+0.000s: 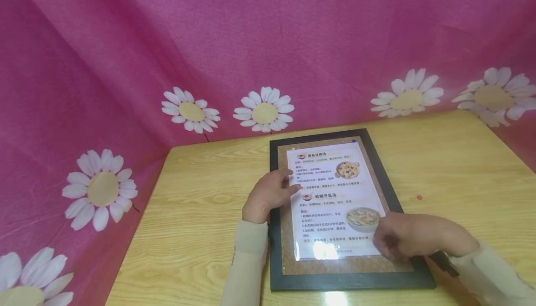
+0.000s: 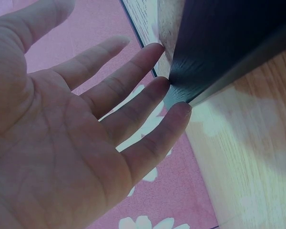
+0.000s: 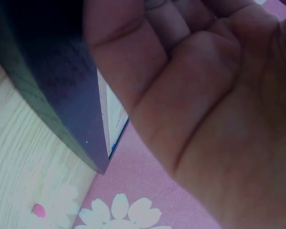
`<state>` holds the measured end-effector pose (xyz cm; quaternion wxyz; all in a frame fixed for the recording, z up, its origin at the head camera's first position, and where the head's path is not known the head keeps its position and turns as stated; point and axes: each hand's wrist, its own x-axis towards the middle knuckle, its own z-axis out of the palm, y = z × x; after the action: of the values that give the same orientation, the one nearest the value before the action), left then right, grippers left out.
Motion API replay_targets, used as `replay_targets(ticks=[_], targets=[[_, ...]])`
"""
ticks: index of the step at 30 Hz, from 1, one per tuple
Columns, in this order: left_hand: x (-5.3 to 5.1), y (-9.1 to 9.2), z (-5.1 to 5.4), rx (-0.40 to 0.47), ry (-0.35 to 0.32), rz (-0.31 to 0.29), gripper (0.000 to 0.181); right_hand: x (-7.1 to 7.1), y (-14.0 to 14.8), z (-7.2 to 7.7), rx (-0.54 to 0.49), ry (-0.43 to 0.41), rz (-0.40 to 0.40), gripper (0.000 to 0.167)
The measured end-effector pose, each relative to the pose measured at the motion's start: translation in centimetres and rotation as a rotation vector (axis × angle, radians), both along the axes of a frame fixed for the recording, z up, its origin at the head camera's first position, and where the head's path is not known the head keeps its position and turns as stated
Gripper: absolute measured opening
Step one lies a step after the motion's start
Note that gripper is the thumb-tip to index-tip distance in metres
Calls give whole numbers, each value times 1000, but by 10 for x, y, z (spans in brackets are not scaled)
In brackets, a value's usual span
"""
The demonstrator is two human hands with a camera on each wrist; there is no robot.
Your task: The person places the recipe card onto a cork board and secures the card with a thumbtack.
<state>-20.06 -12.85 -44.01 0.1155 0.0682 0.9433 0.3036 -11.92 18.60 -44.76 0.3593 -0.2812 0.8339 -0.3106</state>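
A laminated recipe sheet [image 1: 318, 222] with soup pictures lies on a black-framed cork board [image 1: 347, 267]. At its top edge sit a pale pin [image 1: 293, 149] on the left and a blue pin [image 1: 353, 141] on the right. My left hand [image 1: 270, 193] rests over the board's left side; its spread fingers touch the dark frame [image 2: 205, 52] in the left wrist view. At the sheet's lower right corner is my right hand [image 1: 412, 235], its fingers curled in. In the right wrist view the right palm [image 3: 205, 105] hides the fingertips, so whatever they pinch cannot be seen.
A small pink piece [image 1: 419, 197], perhaps a pin, lies on the wooden table [image 1: 197, 203] right of the board. Behind and left of the table hangs a magenta cloth [image 1: 268, 41] with white daisies. A dark strap [image 1: 444, 263] shows by the right wrist.
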Motion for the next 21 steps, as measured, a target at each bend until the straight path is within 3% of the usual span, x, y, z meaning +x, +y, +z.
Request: replay_targets(ticks=[21], targets=[[-2,-1,-1,2,4,-15,56,2,-3,-4,39,-146,-207,30]])
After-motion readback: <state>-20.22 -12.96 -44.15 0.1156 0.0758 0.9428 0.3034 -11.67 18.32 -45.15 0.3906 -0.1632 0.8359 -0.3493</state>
